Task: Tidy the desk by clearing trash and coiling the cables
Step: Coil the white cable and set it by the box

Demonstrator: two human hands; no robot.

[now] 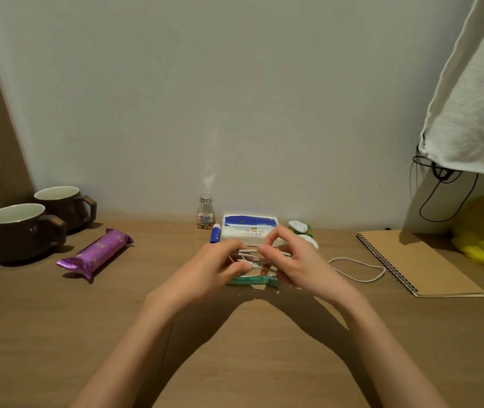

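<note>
- At mid-desk (58, 334), the left hand (217, 266) grips gathered loops of white cable (361, 270).
- The right hand (293, 257) pinches the same strands; slack trails right toward the notebook (423, 260).

Two bare forearms reach in from the lower edge and meet at centre, wrists angled inward. The left grip (220, 262), fingers curled, holds strands of a white cable (249, 250). Just beside it, the right grip (290, 257) pinches the same cable between arched thumb and forefinger.

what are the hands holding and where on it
The white cable: left hand grips its gathered loops, right hand pinches a strand beside them.
</note>
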